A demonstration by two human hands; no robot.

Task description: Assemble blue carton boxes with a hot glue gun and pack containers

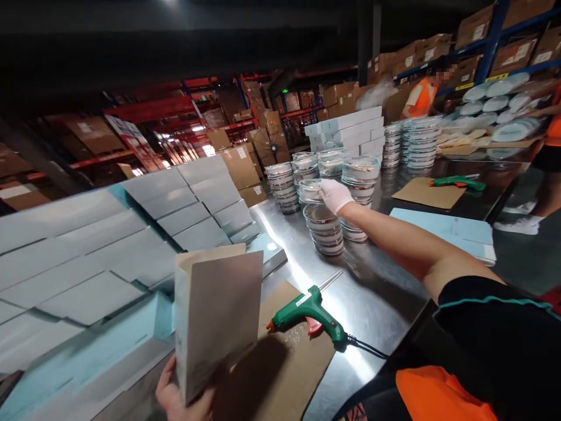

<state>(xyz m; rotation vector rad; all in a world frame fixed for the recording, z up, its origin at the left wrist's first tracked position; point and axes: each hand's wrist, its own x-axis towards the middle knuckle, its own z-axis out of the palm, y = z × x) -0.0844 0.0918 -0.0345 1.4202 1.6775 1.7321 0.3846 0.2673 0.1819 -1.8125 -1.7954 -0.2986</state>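
Note:
My left hand (175, 397), bare, holds an open, flat cardboard box sleeve (217, 318) upright near the table's front edge. My right hand (333, 195), in a white glove, reaches far across the steel table (377, 298) and grips a round lidded dish (310, 190) held above a short stack of the same dishes (325, 229). More stacks of such dishes (360, 175) stand just behind and beside it.
A green glue gun (312, 313) lies on a brown cardboard sheet (302, 362) in front of me. Pale blue flat boxes (131, 251) are piled at left; more (447, 231) lie at right. A second glue gun (458, 182) lies further back. A person in orange (421, 96) stands at the far end.

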